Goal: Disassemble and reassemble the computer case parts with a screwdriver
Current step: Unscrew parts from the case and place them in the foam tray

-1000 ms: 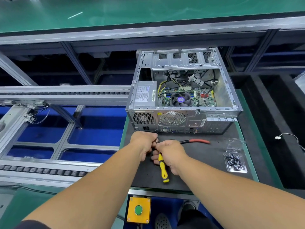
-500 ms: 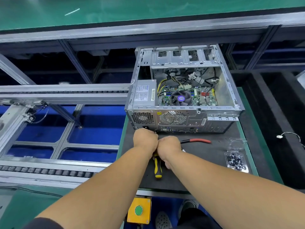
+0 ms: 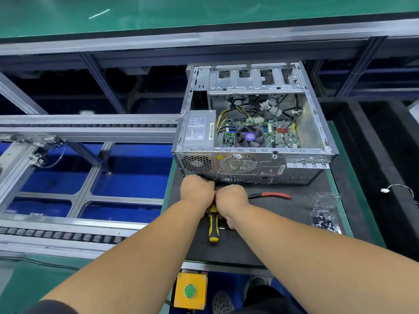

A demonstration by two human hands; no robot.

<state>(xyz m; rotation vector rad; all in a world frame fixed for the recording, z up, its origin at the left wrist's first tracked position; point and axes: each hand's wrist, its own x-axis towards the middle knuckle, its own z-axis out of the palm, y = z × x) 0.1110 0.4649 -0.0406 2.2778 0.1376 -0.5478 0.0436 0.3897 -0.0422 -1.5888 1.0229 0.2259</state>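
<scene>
An open computer case [image 3: 249, 165] lies on a black mat [image 3: 278, 225], its rear panel facing me, with the motherboard and fan visible inside. My right hand [image 3: 231, 203] grips a yellow-and-black screwdriver [image 3: 213, 227], whose handle points back toward me. My left hand [image 3: 196, 191] is curled right beside it, against the screwdriver's front end. Both hands sit at the lower left of the rear panel, below the power supply [image 3: 199, 130] vent. The screwdriver's tip is hidden by my hands.
A red-handled tool [image 3: 275, 195] lies on the mat right of my hands. An open clear box of screws [image 3: 325, 222] sits at the mat's right edge. Conveyor rails [image 3: 90, 130] run on the left. A yellow button box [image 3: 190, 290] hangs below the table front.
Both hands moved forward together from mid-mat to the case's lower rear edge. The screwdriver handle swung from pointing right-down to nearly straight toward me.
</scene>
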